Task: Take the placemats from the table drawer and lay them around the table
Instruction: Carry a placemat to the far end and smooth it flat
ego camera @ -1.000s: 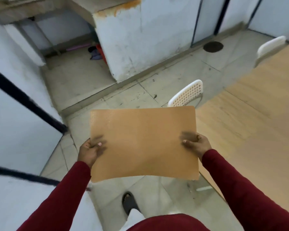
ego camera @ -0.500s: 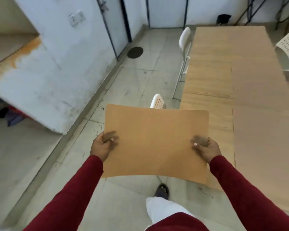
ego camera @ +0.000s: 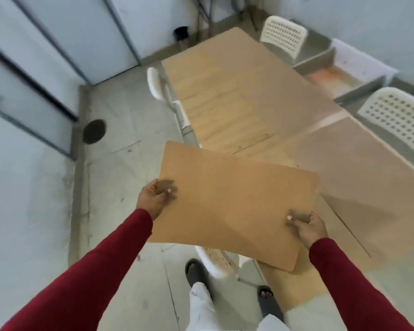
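Note:
I hold a tan rectangular placemat flat in the air in front of me, partly over the near left edge of the long wooden table. My left hand grips its left edge, thumb on top. My right hand pinches its near right edge, thumb on top. A larger tan placemat lies on the table's right side. At the far right an open drawer sticks out from the table.
White perforated chairs stand around the table: one at the left side, one at the far end, one at the right, and one just below the held placemat. A round floor drain sits left. My feet stand on grey tiles.
The view has swung right, bringing the whole table and the open drawer into sight. The placemat has moved with my hands toward the table's near left edge and now sits tilted.

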